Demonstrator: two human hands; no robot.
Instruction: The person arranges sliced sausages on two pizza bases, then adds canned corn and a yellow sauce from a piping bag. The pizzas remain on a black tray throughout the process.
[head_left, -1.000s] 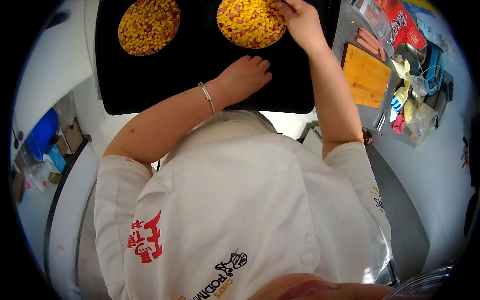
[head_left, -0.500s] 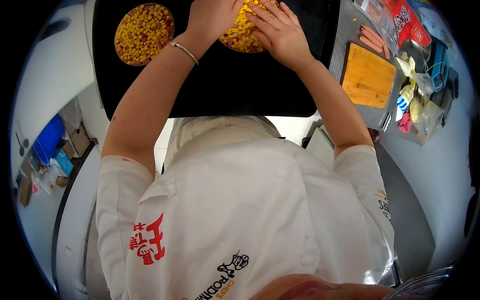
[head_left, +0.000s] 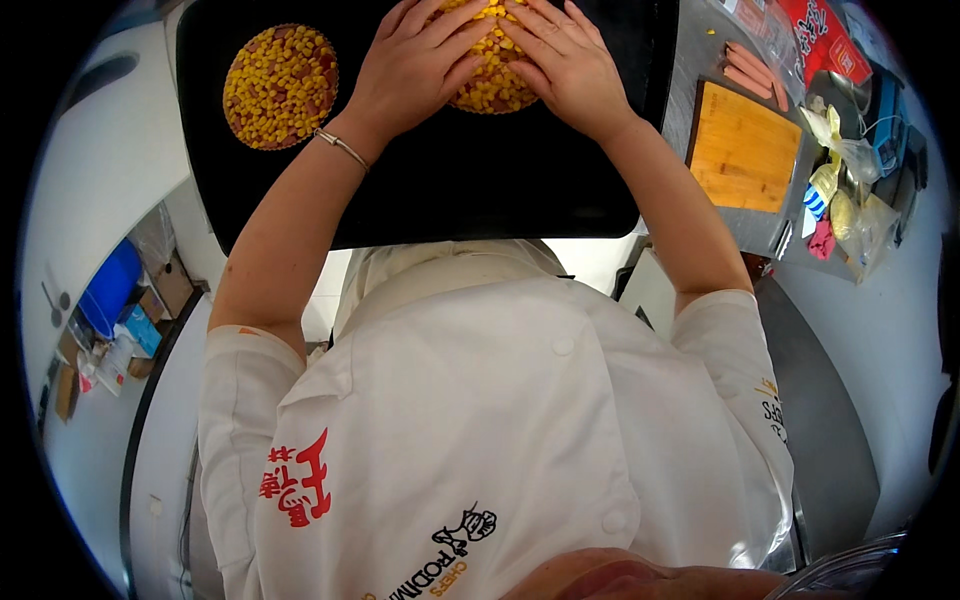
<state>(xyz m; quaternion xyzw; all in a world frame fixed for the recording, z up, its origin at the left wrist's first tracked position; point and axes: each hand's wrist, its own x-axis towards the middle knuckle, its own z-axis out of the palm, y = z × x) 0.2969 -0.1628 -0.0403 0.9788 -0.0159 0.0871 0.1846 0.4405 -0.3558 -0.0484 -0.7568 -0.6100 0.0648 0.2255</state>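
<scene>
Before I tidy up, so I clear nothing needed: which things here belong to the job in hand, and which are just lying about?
Seem to belong:
corn pizza under the left hand and right hand
black tray
other pizza, at left, flecked with pink
sausages, perhaps, being pink too

Lying about, untouched:
wooden board
red packet
plastic bag
blue tub

Smooth matt black tray (head_left: 500, 190), lumpy corn topping (head_left: 494, 88), wooden board (head_left: 745, 145), white cloth jacket (head_left: 460, 390)
</scene>
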